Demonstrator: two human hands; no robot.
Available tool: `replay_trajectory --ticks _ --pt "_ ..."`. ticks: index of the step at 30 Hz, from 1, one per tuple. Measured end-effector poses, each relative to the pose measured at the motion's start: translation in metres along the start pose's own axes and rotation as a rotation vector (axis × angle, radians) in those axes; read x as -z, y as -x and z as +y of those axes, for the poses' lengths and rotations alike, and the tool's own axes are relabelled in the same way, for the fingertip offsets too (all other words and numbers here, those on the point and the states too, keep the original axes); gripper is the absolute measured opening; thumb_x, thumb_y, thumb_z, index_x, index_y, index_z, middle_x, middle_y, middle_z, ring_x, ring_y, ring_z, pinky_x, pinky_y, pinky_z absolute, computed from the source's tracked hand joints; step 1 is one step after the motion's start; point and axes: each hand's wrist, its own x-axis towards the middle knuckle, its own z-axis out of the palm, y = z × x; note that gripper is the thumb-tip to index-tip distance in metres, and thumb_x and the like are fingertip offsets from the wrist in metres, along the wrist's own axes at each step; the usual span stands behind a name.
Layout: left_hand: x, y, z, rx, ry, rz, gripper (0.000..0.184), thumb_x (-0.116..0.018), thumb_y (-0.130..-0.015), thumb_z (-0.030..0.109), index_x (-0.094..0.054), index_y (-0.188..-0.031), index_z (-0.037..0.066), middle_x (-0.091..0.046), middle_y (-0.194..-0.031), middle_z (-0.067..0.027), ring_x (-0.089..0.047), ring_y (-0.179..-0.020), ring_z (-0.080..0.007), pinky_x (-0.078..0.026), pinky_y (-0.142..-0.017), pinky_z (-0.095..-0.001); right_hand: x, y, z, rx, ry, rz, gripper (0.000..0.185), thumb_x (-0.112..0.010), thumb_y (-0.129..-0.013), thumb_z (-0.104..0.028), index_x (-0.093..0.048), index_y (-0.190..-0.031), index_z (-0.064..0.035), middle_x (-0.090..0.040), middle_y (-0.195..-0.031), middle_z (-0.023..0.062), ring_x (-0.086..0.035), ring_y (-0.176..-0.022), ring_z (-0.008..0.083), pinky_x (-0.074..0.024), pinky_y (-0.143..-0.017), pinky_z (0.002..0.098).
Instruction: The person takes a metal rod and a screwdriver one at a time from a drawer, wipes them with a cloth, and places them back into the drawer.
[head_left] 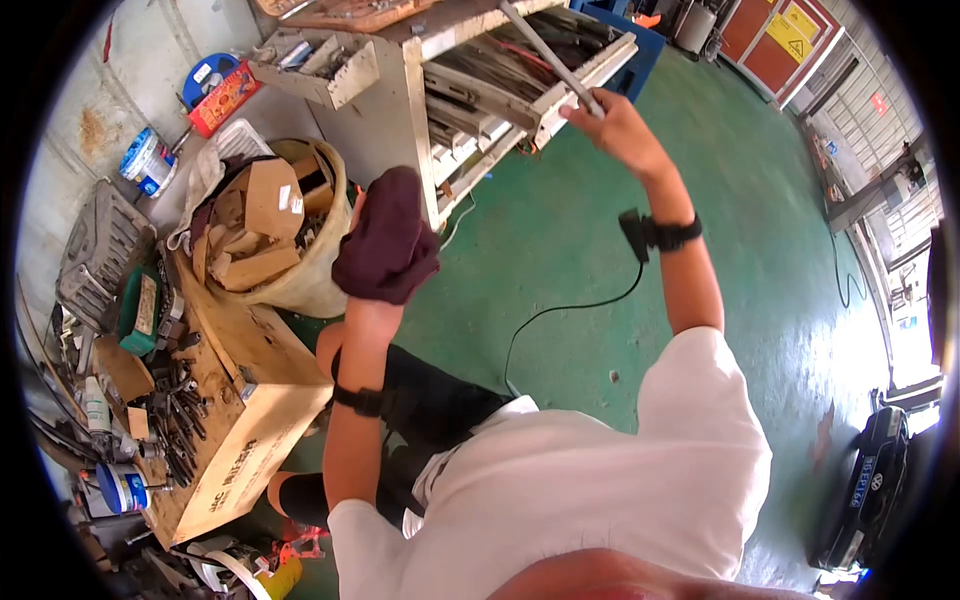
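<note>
My right hand is closed around the lower end of a long grey metal bar, which slants up and left across the front of an open tool drawer. A dark maroon cloth is bunched over my left hand and covers nearly all of it, with only a bit of skin showing at its left edge. The cloth is beside the cabinet's side and apart from the bar. Several long tools lie in the open drawers of the worn cabinet.
A large bin full of cardboard stands left of the cabinet. Below it, a wooden box adjoins several loose metal tools. A black cable hangs from my right wrist strap. A car is at the far right.
</note>
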Motion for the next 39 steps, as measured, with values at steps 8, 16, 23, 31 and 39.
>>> replay_trajectory --ticks 8,16,23,31,39 --pt "-0.033 -0.01 -0.06 0.212 0.234 -0.031 0.057 -0.052 -0.093 0.018 -0.027 -0.144 0.014 -0.044 -0.136 -0.0064 -0.05 -0.119 -0.0197 -0.045 -0.097 -0.0331 -0.103 0.137 -0.03 -0.103 -0.174 -0.004 0.017 -0.066 -0.082 -0.014 -0.054 -0.083 -0.002 -0.054 -0.061 0.0146 -0.055 -0.056 0.0243 -0.0431 -0.054 0.0385" --pt "-0.029 -0.016 -0.041 -0.012 0.078 0.214 0.058 -0.067 -0.08 0.006 -0.039 -0.131 0.007 -0.054 -0.09 -0.0015 -0.058 -0.079 -0.0123 -0.051 -0.069 -0.0279 -0.129 0.191 -0.041 0.045 -0.066 -0.076 0.017 -0.064 -0.086 -0.015 -0.052 -0.086 -0.003 -0.051 -0.058 0.015 -0.048 -0.048 0.027 -0.0398 -0.049 0.0341" --pt "-0.034 -0.006 -0.017 -0.255 0.031 0.106 0.054 -0.057 -0.091 0.027 -0.033 -0.138 0.016 -0.052 -0.103 -0.0073 -0.058 -0.085 -0.0191 -0.052 -0.072 -0.0339 -0.127 0.206 -0.043 -0.135 -0.747 -0.481 0.023 -0.065 -0.088 -0.016 -0.046 -0.081 -0.0065 -0.038 -0.054 -0.0008 -0.035 -0.044 0.0076 -0.0261 -0.042 0.0267" --pt "-0.014 0.002 -0.016 -0.117 0.097 -0.013 0.049 -0.05 -0.093 0.017 -0.032 -0.138 0.022 -0.051 -0.106 -0.0095 -0.058 -0.084 -0.022 -0.053 -0.065 -0.0355 -0.108 0.204 -0.061 -0.448 -1.207 -0.782 0.022 -0.063 -0.089 -0.016 -0.045 -0.079 -0.009 -0.036 -0.058 -0.0057 -0.03 -0.048 0.0024 -0.0223 -0.042 0.0221" --pt "-0.052 0.032 -0.042 0.081 0.041 0.189 0.052 -0.064 -0.081 0.002 -0.043 -0.129 0.007 -0.053 -0.096 -0.0041 -0.059 -0.079 -0.0147 -0.054 -0.073 -0.0318 -0.117 0.203 -0.061 0.007 -0.636 -0.3 0.018 -0.065 -0.083 -0.015 -0.054 -0.079 -0.0018 -0.044 -0.055 0.0017 -0.041 -0.05 0.0106 -0.0309 -0.047 0.0294"
